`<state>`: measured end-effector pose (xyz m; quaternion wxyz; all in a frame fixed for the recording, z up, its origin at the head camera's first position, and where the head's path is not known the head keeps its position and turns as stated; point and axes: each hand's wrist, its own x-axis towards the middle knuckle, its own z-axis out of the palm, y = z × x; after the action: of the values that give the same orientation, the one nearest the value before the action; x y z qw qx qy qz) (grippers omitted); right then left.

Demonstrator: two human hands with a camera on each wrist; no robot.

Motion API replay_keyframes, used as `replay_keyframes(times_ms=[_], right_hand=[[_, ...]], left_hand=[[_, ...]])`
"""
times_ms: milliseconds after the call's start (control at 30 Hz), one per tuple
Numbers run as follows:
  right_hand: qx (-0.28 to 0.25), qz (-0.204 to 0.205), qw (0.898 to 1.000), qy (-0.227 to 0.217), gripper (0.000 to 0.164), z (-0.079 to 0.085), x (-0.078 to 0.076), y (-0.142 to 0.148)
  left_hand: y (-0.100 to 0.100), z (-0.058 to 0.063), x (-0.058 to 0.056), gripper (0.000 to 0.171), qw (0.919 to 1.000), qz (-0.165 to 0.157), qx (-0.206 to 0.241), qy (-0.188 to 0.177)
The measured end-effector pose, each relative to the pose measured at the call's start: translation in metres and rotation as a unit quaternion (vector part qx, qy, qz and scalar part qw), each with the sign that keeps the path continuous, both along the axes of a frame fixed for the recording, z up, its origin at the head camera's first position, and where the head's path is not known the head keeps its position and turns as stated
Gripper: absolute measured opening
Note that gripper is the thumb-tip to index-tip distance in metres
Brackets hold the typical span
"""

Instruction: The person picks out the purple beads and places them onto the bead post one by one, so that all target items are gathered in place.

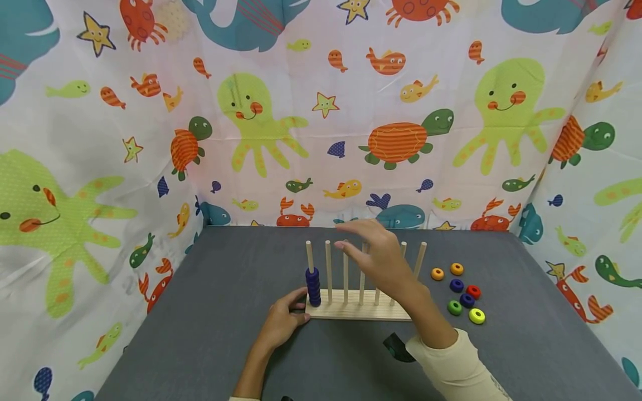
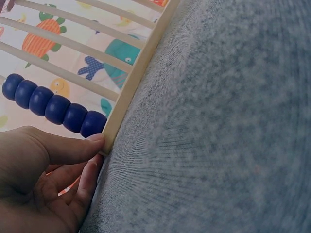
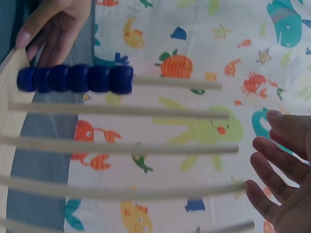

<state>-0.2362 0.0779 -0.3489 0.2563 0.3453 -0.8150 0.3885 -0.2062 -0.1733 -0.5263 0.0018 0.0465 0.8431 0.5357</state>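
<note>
A wooden peg rack (image 1: 361, 313) stands on the dark table, its pale base carrying several upright pegs. Dark blue beads (image 1: 313, 287) fill the lower part of the leftmost peg; the other pegs that show in the right wrist view are bare. My left hand (image 1: 282, 322) grips the left end of the base, the thumb against its edge in the left wrist view and the fingers partly hidden behind. Above the middle pegs is my right hand (image 1: 378, 256), fingers spread and holding nothing, its fingertips beyond the peg tops in the right wrist view.
Right of the rack lie loose beads: orange beads (image 1: 437, 274), blue beads (image 1: 456, 285), a red bead (image 1: 473, 292), a green bead (image 1: 455, 307) and a yellow bead (image 1: 477, 316). A small black object (image 1: 398, 347) shows beside the right sleeve (image 1: 453, 362). Sea-animal printed cloth (image 1: 321, 128) hangs around the table.
</note>
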Motion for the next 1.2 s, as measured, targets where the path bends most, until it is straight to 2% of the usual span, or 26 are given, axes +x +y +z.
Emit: replay_keyframes(times_ms=[167, 367, 567, 900, 1200], right_hand=[[-0.030, -0.027, 0.999, 0.028, 0.035, -0.001, 0.002, 0.024], [-0.070, -0.042, 0.995, 0.056, 0.037, -0.005, 0.006, 0.051], [-0.103, -0.065, 0.990, 0.069, 0.037, -0.009, 0.013, 0.073], [-0.128, -0.127, 0.982, 0.053, 0.033, -0.030, 0.018, 0.107], [-0.112, -0.186, 0.976, -0.017, 0.024, -0.052, 0.026, 0.132]], left_hand=[[0.001, 0.001, -0.002, 0.062, 1.0000, 0.003, -0.006, -0.002], [0.001, 0.002, -0.002, 0.063, 1.0000, 0.000, -0.005, 0.002], [0.001, 0.002, -0.002, 0.062, 1.0000, 0.003, -0.008, 0.002], [0.003, 0.000, -0.002, 0.062, 0.9999, 0.004, -0.010, -0.005], [0.002, -0.003, -0.001, 0.063, 0.9999, 0.003, -0.008, -0.013]])
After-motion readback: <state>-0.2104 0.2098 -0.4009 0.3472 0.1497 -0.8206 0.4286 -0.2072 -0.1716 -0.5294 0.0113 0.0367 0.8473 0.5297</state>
